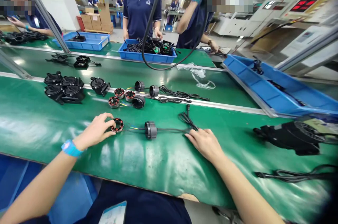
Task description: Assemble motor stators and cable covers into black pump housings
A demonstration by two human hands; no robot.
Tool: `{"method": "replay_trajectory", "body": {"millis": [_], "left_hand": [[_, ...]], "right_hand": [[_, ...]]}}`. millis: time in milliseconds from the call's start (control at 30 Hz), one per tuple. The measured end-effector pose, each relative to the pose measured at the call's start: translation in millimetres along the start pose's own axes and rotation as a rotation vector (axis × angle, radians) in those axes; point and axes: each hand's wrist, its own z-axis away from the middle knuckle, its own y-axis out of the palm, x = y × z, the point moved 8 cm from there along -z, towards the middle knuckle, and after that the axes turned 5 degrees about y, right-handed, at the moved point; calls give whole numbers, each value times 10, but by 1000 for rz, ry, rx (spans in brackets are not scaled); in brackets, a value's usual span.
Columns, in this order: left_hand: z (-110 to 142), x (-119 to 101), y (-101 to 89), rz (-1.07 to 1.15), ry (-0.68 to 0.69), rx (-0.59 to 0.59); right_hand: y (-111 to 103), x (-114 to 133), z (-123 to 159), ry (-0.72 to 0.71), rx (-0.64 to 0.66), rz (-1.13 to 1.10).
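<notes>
Coil ring point(120, 122) is sitting left of the black cap point(151, 130) over the green worktop point(158, 167), left hand point(98, 131) fingers pinching it; right hand point(205, 143) fingers are curling snugly round the black cable point(171, 130). Spare coil rings point(114, 103) and housings point(72, 93) are lying behind, while a hanging cable point(158, 69) is crossing before the blue bin point(129, 55).

A: Where can a hand pass over the tabletop point(155, 167)?

B: Along the near edge, between the two forearms point(52, 174). A second bare lane lies between the right hand point(207, 144) and the black housing point(290, 137) near the right edge.

A: What obstructs the middle?

B: The cap point(150, 130) and its taut cable point(171, 130), reaching the right hand. The ring point(117, 125) at the left hand point(97, 130) bounds the left.

A: And the far edge?

B: Motors point(72, 93), coils point(114, 102) and cords point(174, 100) block its left and centre.
</notes>
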Motion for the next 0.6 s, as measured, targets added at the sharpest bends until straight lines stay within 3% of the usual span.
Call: {"method": "replay_trajectory", "body": {"millis": [100, 200, 300, 367, 467, 533, 600], "left_hand": [[143, 110, 16, 79, 32, 114], [190, 138, -39, 178, 29, 111], [119, 311, -308, 158, -41, -60], [23, 535, -584, -44, -145, -206], [-243, 847, -922, -436, -258, -257], [-522, 972, -998, -589, -193, -183], [-808, 1065, -966, -636, -74, -104]], "right_hand": [[-86, -42, 256, -25, -48, 82], [-287, 126, 291, -41, -65, -61], [-534, 393, 32, -40, -113, -295], [-568, 592, -261, -34, -79, -432], [-373, 920, -670, -37, 150, -575], [-216, 1081, -784, -17, 330, -612], [-78, 1203, -718, 14, 575, -699]]}}
